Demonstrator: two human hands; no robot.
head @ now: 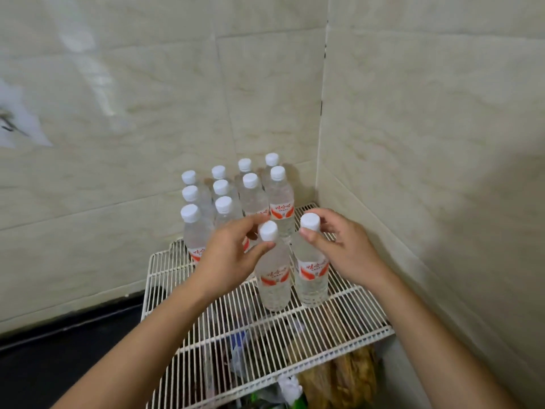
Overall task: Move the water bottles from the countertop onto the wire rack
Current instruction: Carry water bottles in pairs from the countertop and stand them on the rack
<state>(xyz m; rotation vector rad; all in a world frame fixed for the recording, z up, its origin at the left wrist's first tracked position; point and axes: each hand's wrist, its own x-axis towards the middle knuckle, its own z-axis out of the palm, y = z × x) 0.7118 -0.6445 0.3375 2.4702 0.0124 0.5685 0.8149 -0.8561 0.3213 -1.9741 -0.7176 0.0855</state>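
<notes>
Clear btls (272,293), white caps (268,230), red-orange labels (275,278).

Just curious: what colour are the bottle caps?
The bottle caps are white; the head view shows it best.

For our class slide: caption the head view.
Left hand and right hand each pinch a water bottle standing on the wire rack.

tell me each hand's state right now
Left hand: holds the front left bottle by its neck.
Right hand: holds the front right bottle by its neck.
</notes>
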